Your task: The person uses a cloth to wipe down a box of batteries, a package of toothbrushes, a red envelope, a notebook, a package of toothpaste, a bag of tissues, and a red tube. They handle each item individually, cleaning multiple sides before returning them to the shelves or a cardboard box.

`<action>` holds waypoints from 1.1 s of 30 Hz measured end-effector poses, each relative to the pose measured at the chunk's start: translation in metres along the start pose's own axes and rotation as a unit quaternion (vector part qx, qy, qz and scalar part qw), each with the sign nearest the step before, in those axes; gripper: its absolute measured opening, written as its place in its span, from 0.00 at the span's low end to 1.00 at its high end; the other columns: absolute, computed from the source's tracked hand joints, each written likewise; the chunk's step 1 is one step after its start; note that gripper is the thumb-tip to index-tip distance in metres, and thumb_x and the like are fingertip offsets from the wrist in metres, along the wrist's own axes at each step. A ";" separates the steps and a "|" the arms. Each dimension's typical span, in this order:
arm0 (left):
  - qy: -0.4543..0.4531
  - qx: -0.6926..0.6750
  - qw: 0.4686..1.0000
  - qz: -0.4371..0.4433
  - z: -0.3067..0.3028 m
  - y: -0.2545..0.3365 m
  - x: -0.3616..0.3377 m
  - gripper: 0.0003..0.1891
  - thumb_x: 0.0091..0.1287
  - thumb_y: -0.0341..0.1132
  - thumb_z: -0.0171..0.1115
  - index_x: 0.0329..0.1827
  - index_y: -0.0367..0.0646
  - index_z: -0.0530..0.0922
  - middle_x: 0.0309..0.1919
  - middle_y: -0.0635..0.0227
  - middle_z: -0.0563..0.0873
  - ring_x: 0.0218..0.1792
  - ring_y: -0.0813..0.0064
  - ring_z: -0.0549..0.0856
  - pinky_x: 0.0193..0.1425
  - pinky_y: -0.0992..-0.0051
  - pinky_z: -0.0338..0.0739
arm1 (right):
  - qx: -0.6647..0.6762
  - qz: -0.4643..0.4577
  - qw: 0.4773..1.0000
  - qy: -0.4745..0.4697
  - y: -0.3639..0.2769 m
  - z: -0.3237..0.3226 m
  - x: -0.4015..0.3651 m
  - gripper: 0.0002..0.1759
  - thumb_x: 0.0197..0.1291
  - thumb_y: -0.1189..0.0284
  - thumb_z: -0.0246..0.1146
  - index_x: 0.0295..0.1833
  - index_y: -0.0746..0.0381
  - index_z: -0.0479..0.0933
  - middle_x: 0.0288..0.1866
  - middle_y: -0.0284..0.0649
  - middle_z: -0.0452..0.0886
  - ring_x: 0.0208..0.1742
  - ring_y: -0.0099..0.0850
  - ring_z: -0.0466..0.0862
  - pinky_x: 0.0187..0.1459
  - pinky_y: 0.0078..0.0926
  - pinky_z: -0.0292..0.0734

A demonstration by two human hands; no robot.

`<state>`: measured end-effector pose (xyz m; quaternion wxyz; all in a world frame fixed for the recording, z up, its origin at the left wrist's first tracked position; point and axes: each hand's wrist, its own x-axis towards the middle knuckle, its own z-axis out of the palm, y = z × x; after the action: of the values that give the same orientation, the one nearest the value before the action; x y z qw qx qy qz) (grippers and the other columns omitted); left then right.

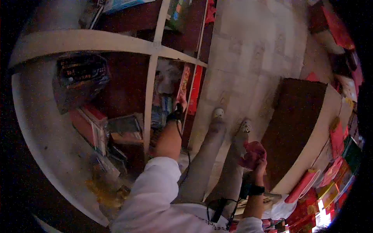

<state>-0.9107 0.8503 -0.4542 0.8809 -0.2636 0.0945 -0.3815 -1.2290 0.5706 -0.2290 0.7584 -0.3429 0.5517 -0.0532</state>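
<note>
My left hand (182, 100) reaches into a shelf compartment, closed at the lower end of a long, narrow red packet (185, 80) with a gold pattern. The dim light blurs its fingers. Behind and beside it in the same compartment are clear plastic-wrapped goods (165, 105), hard to make out. On the other side, my right hand (262, 165) is closed around a crumpled dark red cloth (253, 155), held above my right leg. Dark bands show on both wrists, and a thin cord hangs from the left one.
The wooden shelf frame (151, 77) stands at left, with a black printed bag (83, 73) and stacked boxes (91, 124) inside. A large brown box (297, 120) stands at right, near red packages (303, 186). The tiled floor (248, 50) runs ahead.
</note>
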 end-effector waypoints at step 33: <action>0.190 0.862 0.446 -0.150 0.039 -0.311 -0.011 0.09 0.55 0.31 0.54 0.36 0.34 0.75 0.31 0.56 0.80 0.31 0.66 0.80 0.37 0.72 0.72 | -0.242 -0.165 0.952 -0.092 -0.005 0.069 0.016 0.14 0.37 0.76 0.63 0.34 0.67 0.72 0.29 0.39 0.76 0.28 0.25 0.72 0.32 0.23 0.70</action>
<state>-1.0969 0.6964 -0.2548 0.5452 0.6997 -0.1588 -0.4335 -1.1609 0.5911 -0.2282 0.6807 -0.6057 0.4119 -0.0109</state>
